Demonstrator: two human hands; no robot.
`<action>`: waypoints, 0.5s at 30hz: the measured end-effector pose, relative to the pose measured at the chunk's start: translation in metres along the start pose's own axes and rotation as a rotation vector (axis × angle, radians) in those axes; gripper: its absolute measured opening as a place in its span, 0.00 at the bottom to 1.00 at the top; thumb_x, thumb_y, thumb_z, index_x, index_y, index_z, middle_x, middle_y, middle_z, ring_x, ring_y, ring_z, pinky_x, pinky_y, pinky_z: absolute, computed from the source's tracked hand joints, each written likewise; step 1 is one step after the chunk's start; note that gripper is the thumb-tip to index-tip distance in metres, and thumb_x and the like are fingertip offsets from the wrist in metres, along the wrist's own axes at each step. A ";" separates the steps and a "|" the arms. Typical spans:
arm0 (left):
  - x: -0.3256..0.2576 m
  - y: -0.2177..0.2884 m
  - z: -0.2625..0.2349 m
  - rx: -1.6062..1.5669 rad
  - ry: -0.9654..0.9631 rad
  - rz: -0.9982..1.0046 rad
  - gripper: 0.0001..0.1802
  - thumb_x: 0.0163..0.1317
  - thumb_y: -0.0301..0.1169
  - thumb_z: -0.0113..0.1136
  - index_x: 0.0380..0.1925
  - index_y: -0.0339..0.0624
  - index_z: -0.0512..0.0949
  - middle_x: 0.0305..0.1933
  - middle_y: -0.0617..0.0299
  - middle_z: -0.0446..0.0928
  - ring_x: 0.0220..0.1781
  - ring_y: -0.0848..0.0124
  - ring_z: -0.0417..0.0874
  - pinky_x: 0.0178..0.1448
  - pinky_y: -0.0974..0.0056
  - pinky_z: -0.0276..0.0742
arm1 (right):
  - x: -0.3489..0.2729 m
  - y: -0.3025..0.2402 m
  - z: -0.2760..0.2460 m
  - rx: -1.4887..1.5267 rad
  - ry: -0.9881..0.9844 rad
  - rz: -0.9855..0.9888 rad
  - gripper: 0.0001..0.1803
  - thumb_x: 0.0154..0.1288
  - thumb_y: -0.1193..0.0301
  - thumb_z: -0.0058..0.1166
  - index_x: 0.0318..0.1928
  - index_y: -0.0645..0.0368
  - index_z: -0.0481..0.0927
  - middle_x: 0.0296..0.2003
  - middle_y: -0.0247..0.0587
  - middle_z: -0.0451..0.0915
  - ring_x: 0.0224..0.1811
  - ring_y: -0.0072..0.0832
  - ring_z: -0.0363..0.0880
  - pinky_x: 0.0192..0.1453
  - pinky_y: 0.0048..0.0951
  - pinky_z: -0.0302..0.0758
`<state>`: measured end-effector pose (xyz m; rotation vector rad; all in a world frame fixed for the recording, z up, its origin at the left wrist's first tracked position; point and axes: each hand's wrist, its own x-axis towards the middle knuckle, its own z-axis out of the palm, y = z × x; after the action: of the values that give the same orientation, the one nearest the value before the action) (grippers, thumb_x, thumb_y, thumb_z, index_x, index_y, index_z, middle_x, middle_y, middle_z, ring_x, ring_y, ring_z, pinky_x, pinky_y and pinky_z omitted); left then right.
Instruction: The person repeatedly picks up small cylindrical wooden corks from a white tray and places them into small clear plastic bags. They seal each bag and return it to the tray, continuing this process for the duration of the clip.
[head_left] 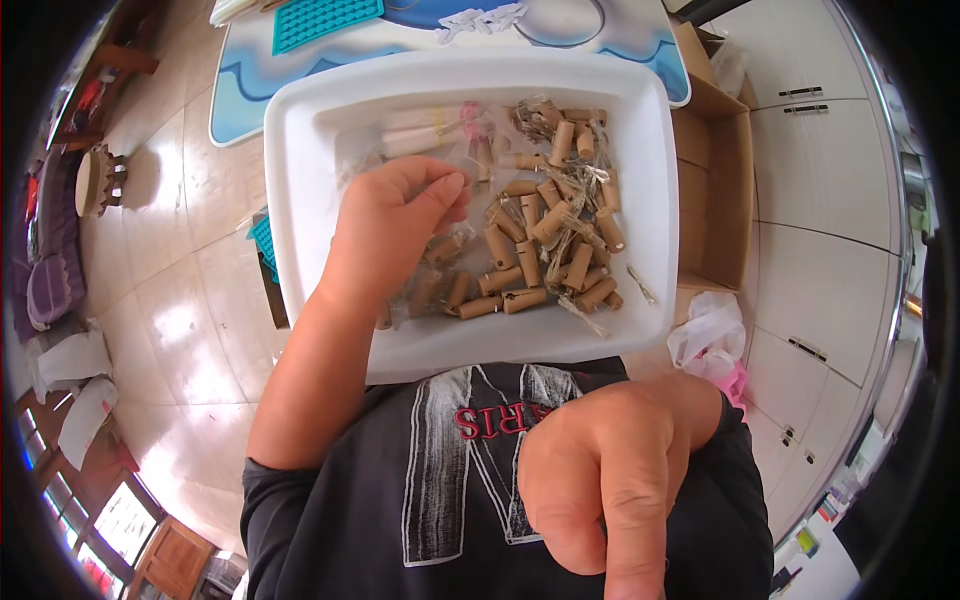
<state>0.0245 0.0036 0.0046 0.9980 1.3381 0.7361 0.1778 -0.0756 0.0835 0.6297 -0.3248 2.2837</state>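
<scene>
At upper centre, a white plastic tub (pixel 664 200) is apparently keeping brown cardboard-like cylinders (pixel 528 264) from rolling away; the left hand (pixel 395 215) is pinching together above; lower right, the right hand's (pixel 622 455) grip I cannot tell.

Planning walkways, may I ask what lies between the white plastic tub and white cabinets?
The head view shows a brown cardboard box and white and pink plastic bags.

the lower edge crops the right hand (pixel 610 460); the left hand (pixel 395 215) partly hides clear plastic (pixel 440 148).
</scene>
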 end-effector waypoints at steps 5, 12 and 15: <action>0.004 -0.011 -0.003 0.153 0.036 0.020 0.07 0.59 0.26 0.57 0.32 0.32 0.75 0.25 0.63 0.76 0.27 0.80 0.74 0.32 0.74 0.71 | 0.001 -0.006 -0.001 -0.037 -0.016 0.029 0.11 0.57 0.83 0.54 0.42 0.75 0.77 0.28 0.45 0.76 0.21 0.22 0.74 0.21 0.17 0.71; 0.004 -0.014 -0.006 0.499 0.017 0.179 0.06 0.56 0.25 0.57 0.30 0.31 0.76 0.26 0.60 0.79 0.27 0.76 0.78 0.30 0.73 0.71 | -0.008 -0.007 0.005 -0.108 0.040 0.108 0.12 0.58 0.79 0.55 0.42 0.71 0.78 0.30 0.45 0.77 0.25 0.25 0.76 0.25 0.19 0.72; 0.009 -0.025 -0.010 0.802 0.156 0.272 0.07 0.54 0.26 0.60 0.28 0.32 0.76 0.23 0.63 0.78 0.27 0.76 0.78 0.30 0.69 0.72 | -0.002 -0.035 -0.023 -0.368 -0.072 0.184 0.12 0.59 0.73 0.56 0.42 0.66 0.79 0.31 0.43 0.78 0.30 0.27 0.77 0.29 0.23 0.71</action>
<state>0.0132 0.0029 -0.0219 1.8122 1.6981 0.4708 0.1960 -0.0433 0.0646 0.5076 -0.8458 2.2922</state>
